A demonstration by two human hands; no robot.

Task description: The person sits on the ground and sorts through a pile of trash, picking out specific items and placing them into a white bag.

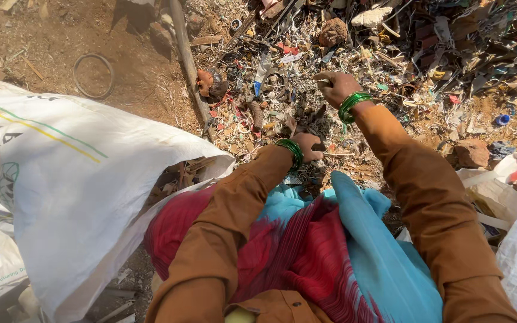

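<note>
Just past the open white sack (pixel 79 179), the left hand (pixel 307 145) and right hand (pixel 336 87) have fingers pinched on light, stiff, sharp-looking scrap bits (pixel 282 101), best held by their blunt middles.

Green bangles (pixel 354 106), brown sleeves (pixel 426 197), white sack (pixel 85 197), red-and-turquoise striped cloth (pixel 312 251)

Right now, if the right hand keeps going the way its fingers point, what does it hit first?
The right hand points left and slightly up over the scrap heap. First in line looks like the pale plastic strip lying among the shredded bits, though depth is unclear; the hand may pass above it.
</note>
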